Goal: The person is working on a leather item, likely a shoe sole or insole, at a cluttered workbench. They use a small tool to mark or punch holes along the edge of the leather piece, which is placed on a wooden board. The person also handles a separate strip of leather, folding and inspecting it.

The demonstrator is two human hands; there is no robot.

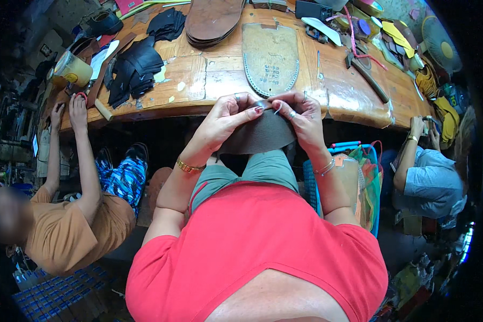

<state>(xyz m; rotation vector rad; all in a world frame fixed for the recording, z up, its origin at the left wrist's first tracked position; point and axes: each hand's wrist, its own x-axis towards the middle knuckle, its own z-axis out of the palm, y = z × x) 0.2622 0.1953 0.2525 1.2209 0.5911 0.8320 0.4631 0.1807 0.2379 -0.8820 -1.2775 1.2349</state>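
Between my hands, just off the table's front edge and above my lap, hangs a dark brown curved leather piece (258,134) with a fine ribbed surface. My left hand (232,119) pinches its upper edge between thumb and fingers. At the same edge, a short way to the right, my right hand (301,115) grips with thumb and bent fingers. A small pale strand or strip shows by the right thumb; I cannot tell what it is. Right ahead on the table (225,75) lies a tan, round-ended board (271,59) with a dotted border.
Sole-shaped brown leather pieces (212,21) and black leather pieces (137,72) lie left; a hammer (370,78) and phone (312,9) lie right. A blue basket (310,188) stands by my right arm. People sit at left (80,225) and right (432,180).
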